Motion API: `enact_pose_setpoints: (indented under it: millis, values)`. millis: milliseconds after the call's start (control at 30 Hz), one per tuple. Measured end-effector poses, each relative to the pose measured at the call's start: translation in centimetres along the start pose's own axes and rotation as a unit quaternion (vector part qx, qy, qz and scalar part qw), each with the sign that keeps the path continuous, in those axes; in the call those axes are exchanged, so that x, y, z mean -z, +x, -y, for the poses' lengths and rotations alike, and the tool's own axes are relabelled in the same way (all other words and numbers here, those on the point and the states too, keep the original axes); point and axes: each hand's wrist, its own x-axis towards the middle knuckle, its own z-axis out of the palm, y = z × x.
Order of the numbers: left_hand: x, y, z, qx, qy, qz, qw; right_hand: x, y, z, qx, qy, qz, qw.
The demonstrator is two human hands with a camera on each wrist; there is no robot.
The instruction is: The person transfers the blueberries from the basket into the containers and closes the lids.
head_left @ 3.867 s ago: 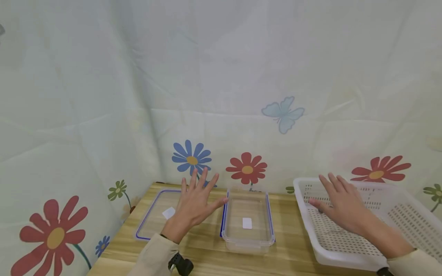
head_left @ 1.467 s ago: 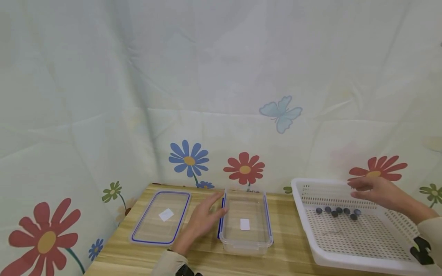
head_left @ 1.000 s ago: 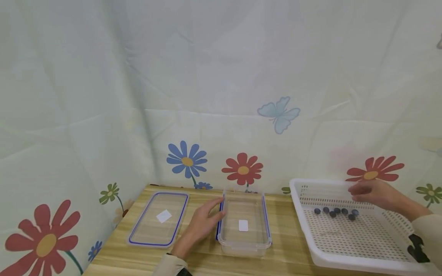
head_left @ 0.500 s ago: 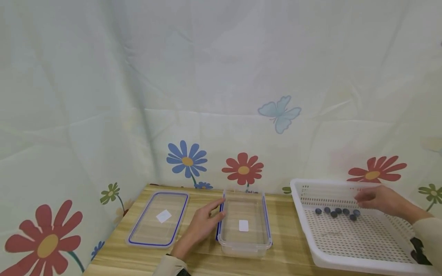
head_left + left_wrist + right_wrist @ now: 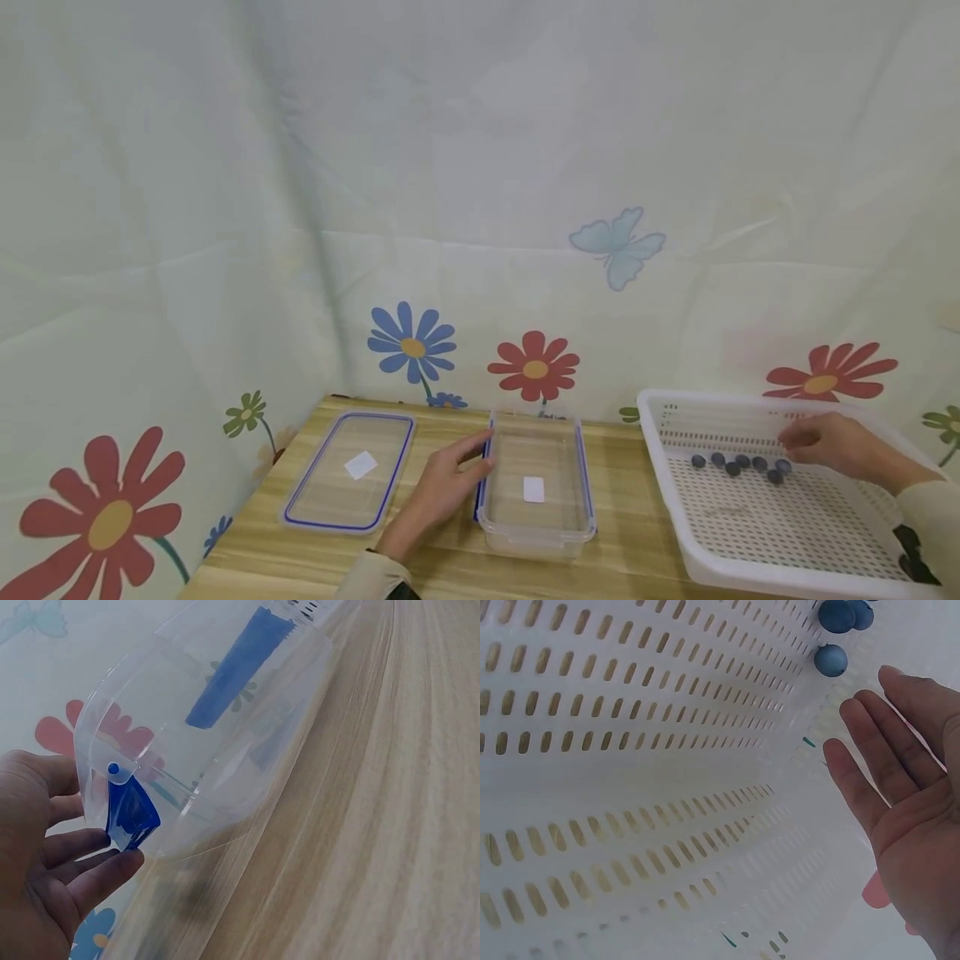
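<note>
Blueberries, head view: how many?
7 blueberries, all in the white basket, towards its far wall: five in a loose row, two slightly nearer the camera. The right hand may hide more.

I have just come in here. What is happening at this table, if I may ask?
A person's left hand touches the blue-latched side of an open clear box. The right hand is over the white basket, near several small blue balls, holding none that I can see. What looks like the box's lid lies flat beside it. The box contains no balls.
</note>
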Motion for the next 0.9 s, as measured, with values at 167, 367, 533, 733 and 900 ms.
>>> enact_pose_setpoints:
  millis: [167,367,533,733,900]
  values:
    - [0.0,0.1,-0.1,0.003,-0.003,-0.004,1.0,-0.4,-0.3,0.0,-0.007,0.004,0.001,1.0]
    - [0.1,0.0,-0.2,0.008,-0.009,-0.003,0.9999,-0.7,-0.2,0.2,-0.017,0.001,0.009,0.9998]
    - [0.3,0.0,-0.2,0.013,-0.01,-0.003,0.9999,-0.9,-0.1,0.2,-0.012,0.001,0.008,0.9999]
    - [0.3,0.1,-0.2,0.016,-0.012,-0.004,0.9998,-1.3,0.2,0.2,-0.015,0.001,0.017,0.9997]
    - [0.4,0.1,-0.3,0.015,-0.011,-0.006,0.9998,-1.5,0.4,0.0,-0.022,-0.006,0.018,0.9996]
